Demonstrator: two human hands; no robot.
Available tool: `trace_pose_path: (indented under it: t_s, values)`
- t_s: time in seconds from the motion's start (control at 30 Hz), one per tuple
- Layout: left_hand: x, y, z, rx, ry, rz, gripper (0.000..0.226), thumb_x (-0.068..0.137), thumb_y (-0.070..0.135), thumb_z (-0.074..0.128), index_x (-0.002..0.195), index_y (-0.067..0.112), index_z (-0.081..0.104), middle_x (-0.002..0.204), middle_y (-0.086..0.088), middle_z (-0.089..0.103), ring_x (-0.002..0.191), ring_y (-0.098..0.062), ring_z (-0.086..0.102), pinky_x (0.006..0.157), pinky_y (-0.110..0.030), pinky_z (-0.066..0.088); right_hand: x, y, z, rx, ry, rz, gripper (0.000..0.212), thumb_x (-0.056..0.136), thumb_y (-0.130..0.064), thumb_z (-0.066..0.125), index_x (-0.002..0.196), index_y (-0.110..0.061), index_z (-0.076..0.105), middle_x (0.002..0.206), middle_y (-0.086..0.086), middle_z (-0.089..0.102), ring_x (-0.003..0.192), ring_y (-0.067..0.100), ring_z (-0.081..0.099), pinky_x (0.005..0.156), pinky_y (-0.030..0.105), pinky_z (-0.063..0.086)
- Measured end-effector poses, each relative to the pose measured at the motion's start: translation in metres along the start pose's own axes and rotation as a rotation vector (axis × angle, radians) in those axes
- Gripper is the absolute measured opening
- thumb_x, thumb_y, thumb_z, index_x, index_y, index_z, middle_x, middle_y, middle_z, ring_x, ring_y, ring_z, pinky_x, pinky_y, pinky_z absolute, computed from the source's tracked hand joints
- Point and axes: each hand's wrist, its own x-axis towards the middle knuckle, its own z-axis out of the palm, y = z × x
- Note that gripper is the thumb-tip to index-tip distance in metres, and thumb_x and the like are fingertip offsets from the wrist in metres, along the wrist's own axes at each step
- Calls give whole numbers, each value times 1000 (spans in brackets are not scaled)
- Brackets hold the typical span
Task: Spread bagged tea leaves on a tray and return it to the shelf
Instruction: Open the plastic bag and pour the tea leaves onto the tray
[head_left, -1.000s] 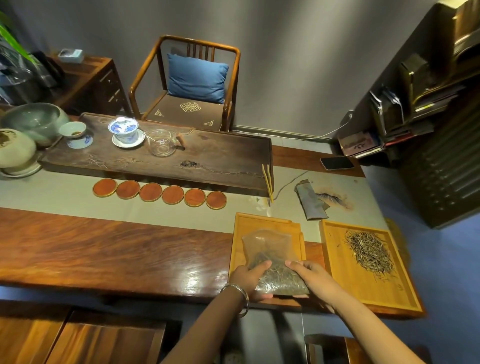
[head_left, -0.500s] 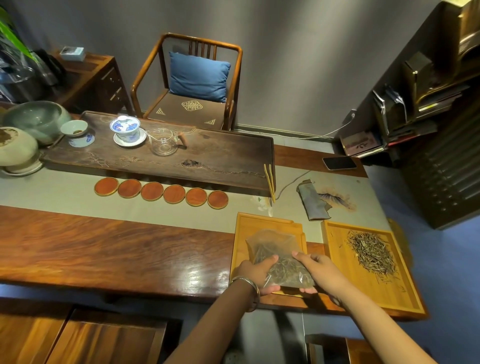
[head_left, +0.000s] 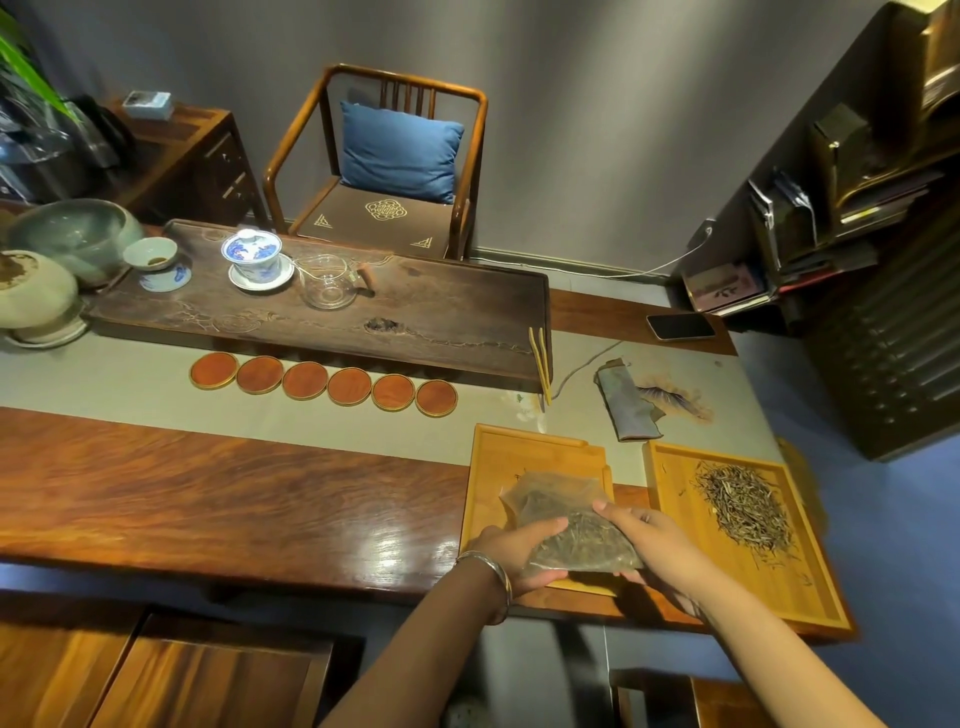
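— The table (head_left: 218, 499)?
— Wood, glossy, with glare along the near edge. The runner (head_left: 104, 384) on it looks like matt cloth.
— And the trays?
— The near tray (head_left: 524, 457) is pale, smooth wood; the bag (head_left: 561, 514) is thin clear plastic, crinkled.
— Anything metal?
— A shiny bangle (head_left: 491, 571). The pitcher (head_left: 330, 283) is clear glass.

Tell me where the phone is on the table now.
In the head view, the phone lies at the far right end of the table, beyond the folded cloth and near the shelf.
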Motion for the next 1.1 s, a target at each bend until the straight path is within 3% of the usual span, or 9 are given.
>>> trace_pose_path:
  t_s: [0.1, 0.23, 0.33, 0.43, 0.53, 0.63, 0.83, 1.0, 1.1]
  values:
    - [-1, -1, 3, -18, -38, 21, 104, 17, 37, 96, 107, 1, 58, 105, -16, 68, 86, -26, 72, 73, -32, 60, 1, -1, -3, -16, -24, 13, 55, 81, -47, 63, 94, 6, 66, 67, 11, 68, 53, 18, 60, 52, 22, 47]
    - [-5, 1, 8, -81, -51, 28, 60, 47, 8, 91, 91, 0, 51, 98, -23, 67, 70, -26, 73, 52, -24, 56, 4, 1, -7, -57, -17, 26, 53, 83, -43, 65, 101, 7, 63, 70, 11, 70, 55, 17, 62, 52, 22, 48]
    - [-5, 0, 11, -76, -41, 18, 48, 58, -1, 86, 90, -1, 50, 90, -22, 66, 58, -22, 72, 46, -22, 54, 6, 4, -8, -55, 3, 25, 48, 83, -39, 67, 103, 5, 61, 78, 13, 71, 60, 19, 64, 55, 24, 49]
    - [-10, 0, 10, -36, -19, 41, 81, 41, 20, 94, 106, 0, 50, 103, -17, 63, 78, -27, 73, 64, -31, 60, 6, 5, -8, -43, -6, 12, 47, 81, -35, 69, 104, 5, 60, 84, 17, 71, 71, 27, 64, 63, 32, 49]
    - [-7, -4, 9, 110, 8, 61, 112, 25, 56, 89, 125, 22, 51, 123, -9, 55, 107, -32, 61, 90, -42, 54, 5, 7, -9, 13, -21, 28, 46, 78, -33, 72, 104, 2, 59, 87, 15, 73, 75, 25, 68, 64, 31, 53]
    - [-1, -7, 5, 69, 50, -13, 112, 23, 70, 82, 116, 10, 62, 114, -11, 64, 96, -33, 67, 79, -47, 58, 2, 7, -8, 39, -66, 51, 47, 74, -35, 73, 104, 1, 61, 85, 13, 74, 73, 22, 70, 60, 27, 55]
    - [-3, -7, 9, 280, 138, 65, 109, 27, 72, 69, 114, 6, 61, 110, -9, 66, 97, -27, 65, 89, -40, 55, -3, 0, -10, -78, -38, 40, 53, 70, -50, 72, 95, -3, 66, 79, 12, 74, 65, 21, 67, 57, 25, 50]
    - [-6, -4, 13, 300, 138, 72, 105, 33, 69, 71, 117, 6, 59, 113, -9, 65, 100, -26, 64, 92, -38, 53, -3, -6, -10, -133, -24, 23, 36, 82, -35, 69, 93, -2, 60, 77, 14, 69, 60, 22, 64, 52, 26, 49]
    - [-4, -4, 13, 275, 127, 67, 107, 26, 67, 73, 114, 6, 61, 111, -12, 67, 99, -29, 66, 91, -40, 54, -3, -6, -10, -113, -30, 36, 29, 84, -26, 69, 98, -3, 58, 85, 15, 69, 64, 21, 65, 53, 26, 52]
